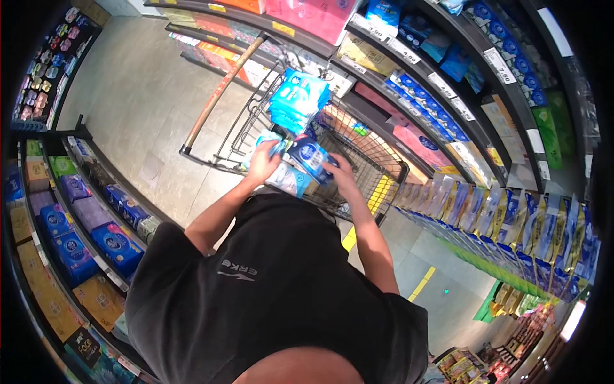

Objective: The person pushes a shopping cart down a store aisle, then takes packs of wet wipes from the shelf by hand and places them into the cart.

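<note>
Black wire cart (377, 157): reaches out ahead of the body, handle to the left, mesh side wall to the right. Light-blue stack (298, 96): several soft packs heaped in the cart, beyond both hands. Pale pack (291, 181): white and blue, nearer the body, partly under the left wrist; what supports it, cannot tell. Dark pack (309, 155): between the two hands, just short of the stack, printed face up; long axis slants from far left to near right, so one end points at the right hand (342, 174). That hand is the nearer: its fingers are closed over the near-right end, thumb and fingers parted only by the pack. Left hand (263, 163): just beside the opposite end, fingers bent against pale-blue wrapping; whether gripping or merely resting, and on which pack, cannot tell.
</note>
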Demonstrator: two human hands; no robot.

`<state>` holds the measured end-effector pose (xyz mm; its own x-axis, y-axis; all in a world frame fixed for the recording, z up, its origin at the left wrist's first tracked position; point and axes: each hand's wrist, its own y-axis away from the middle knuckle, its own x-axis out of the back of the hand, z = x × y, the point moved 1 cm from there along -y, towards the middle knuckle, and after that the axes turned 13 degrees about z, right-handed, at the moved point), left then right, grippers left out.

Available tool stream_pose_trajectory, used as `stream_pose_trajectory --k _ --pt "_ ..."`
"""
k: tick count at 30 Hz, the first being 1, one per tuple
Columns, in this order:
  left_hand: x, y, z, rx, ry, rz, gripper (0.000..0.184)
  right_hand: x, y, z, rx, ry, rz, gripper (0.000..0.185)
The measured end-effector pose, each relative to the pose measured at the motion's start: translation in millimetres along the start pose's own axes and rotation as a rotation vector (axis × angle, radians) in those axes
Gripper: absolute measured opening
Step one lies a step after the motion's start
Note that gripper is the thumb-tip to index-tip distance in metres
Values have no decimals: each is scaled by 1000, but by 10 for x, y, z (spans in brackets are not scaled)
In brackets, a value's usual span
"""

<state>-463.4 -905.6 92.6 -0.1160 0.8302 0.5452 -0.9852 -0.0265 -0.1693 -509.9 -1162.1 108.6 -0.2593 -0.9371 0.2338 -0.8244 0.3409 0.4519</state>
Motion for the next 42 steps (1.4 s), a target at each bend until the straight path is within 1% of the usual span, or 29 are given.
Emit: stream_pose_trajectory --k 2,4,5,6,8,10,11,12,14,15,16,18,20,21,22,24,25,26,28,29,30,32,33,34,36,38,40,41,42 --pt "117 -13 -39 137 51 36 28 386 17 -94 -205 -517 -199 44" --pt "148 13 -188 174 22 16 23 690 43 -529 -193 -659 -158 42" --pt "131 43 -238 196 74 42 21 799 50 -801 -104 -753 -146 40" --pt "99 69 -309 272 75 -2 20 891 18 -1070 -14 -846 -136 38" --pt "123 82 -244 322 67 -84 20 1115 -192 -1493 122 -898 -124 35" --pt "100 112 -200 335 126 -104 20 1294 -436 -1869 242 -776 19 33" --pt "86 130 -179 353 179 -122 20 1325 -529 -2065 249 -753 77 32" --pt "72 141 -161 306 188 -128 19 1347 -627 -2250 256 -730 134 32" --pt "62 145 -158 145 134 -182 19 1422 -852 -2561 323 -578 216 38" --pt "98 147 -73 118 116 -192 18 1407 -928 -2721 340 -570 291 52" --pt "140 145 24 141 109 -211 17 1429 -1083 -2857 405 -502 307 64" --pt "179 166 83 171 149 -192 16 1402 -1297 -3075 442 -303 514 72" --pt "227 183 109 184 152 -170 16 1466 -1925 -3078 453 -355 660 50" --pt "262 197 122 200 155 -163 17 1454 -1975 -3206 359 -137 686 56" --pt "299 203 131 203 153 -148 17 1408 -1997 -3249 366 -138 672 56" --pt "379 223 135 255 145 -166 18 1303 -1902 -3335 419 105 762 61" --pt "382 247 100 239 179 -116 19 1226 -1887 -3353 501 114 820 51" --pt "395 277 54 240 180 -104 19 1333 -2251 -3244 356 207 723 46" --pt "458 286 89 292 206 -68 20 1298 -2235 -3273 329 682 664 48" --pt "494 300 96 312 197 -92 21 1282 -2233 -3284 340 789 616 50" --pt "513 306 100 318 199 -88 21 1215 -2117 -3315 343 794 611 50" --pt "550 343 69 357 187 -100 20 1031 -1786 -3414 456 855 826 50" --pt "557 351 65 363 189 -88 20 984 -1733 -3470 466 941 866 47" --pt "565 362 60 367 189 -86 20 963 -1769 -3467 467 943 862 47" --pt "580 399 50 360 239 -45 19 870 -1810 -3492 843 923 679 43" --pt "592 425 31 366 230 -49 19 747 -1825 -3554 815 1010 628 45" --pt "585 430 -17 366 221 -48 19 647 -1878 -3630 711 1054 584 58" --pt "562 452 -60 367 231 -39 19 627 -1973 -3644 674 1032 548 70" --pt "574 480 -109 370 237 -23 19 614 -2081 -3649 684 1027 538 70"
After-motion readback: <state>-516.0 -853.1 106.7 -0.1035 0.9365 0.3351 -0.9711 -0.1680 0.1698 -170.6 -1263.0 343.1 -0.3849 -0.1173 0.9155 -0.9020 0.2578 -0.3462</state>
